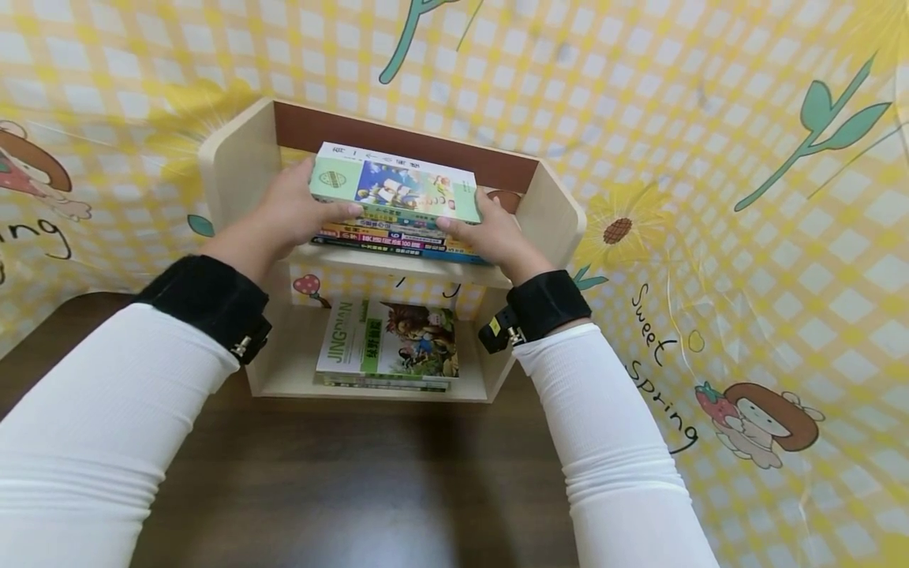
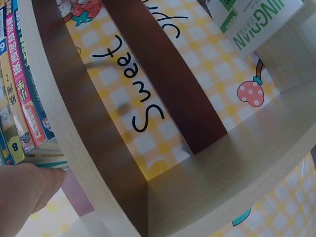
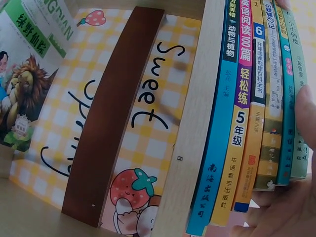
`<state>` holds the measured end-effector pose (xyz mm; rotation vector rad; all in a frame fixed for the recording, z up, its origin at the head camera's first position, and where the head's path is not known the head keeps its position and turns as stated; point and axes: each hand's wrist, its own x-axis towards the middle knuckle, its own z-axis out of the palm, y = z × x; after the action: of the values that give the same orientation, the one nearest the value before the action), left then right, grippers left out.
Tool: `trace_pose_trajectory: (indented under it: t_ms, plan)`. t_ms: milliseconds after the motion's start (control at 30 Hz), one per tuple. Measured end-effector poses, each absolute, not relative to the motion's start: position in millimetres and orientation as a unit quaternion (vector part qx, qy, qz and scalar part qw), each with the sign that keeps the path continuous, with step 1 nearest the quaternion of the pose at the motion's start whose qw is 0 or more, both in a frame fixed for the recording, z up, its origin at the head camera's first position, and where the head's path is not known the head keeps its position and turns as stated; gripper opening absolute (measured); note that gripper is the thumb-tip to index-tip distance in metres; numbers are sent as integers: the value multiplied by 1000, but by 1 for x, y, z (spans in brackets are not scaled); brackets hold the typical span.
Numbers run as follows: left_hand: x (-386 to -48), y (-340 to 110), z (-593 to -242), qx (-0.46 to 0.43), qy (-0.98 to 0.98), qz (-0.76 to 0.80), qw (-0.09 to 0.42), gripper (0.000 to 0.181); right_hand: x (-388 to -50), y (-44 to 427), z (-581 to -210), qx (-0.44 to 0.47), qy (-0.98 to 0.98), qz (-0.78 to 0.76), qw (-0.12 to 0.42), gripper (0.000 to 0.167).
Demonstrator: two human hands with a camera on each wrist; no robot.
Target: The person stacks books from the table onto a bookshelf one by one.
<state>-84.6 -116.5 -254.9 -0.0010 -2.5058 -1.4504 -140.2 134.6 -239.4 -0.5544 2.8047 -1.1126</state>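
A stack of several books [image 1: 398, 234] lies flat on the upper level of a small wooden shelf [image 1: 237, 162], spines facing me. On top is a pale green book [image 1: 419, 188] with a picture cover. My left hand [image 1: 284, 207] grips the stack's left end, its thumb lying across the front. At the right end my right hand [image 1: 503, 237] holds the stack, thumb on the spines and fingers behind. The spines [image 3: 244, 98] show up close in the right wrist view, resting against the shelf board. In the left wrist view, my left hand [image 2: 29, 197] is only partly seen.
On the lower level lies another small pile, topped by a white and green book [image 1: 390, 343] with a lion. Brown strips [image 1: 405, 126] run along the shelf's back. Yellow checked cloth [image 1: 639, 158] hangs behind and beside it. A dark wooden surface [image 1: 341, 489] extends in front.
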Motion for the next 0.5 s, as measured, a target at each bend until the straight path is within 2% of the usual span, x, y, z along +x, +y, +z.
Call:
trace_pose_trajectory:
  t_ms: [300, 500]
  plan:
    - [-86, -114, -256, 4, -857, -501, 124, 72, -142, 136, -241, -181, 917, -355, 27, 91]
    - [-84, -115, -258, 7, -857, -499, 127, 77, -138, 136, -246, -191, 899, -393, 25, 91]
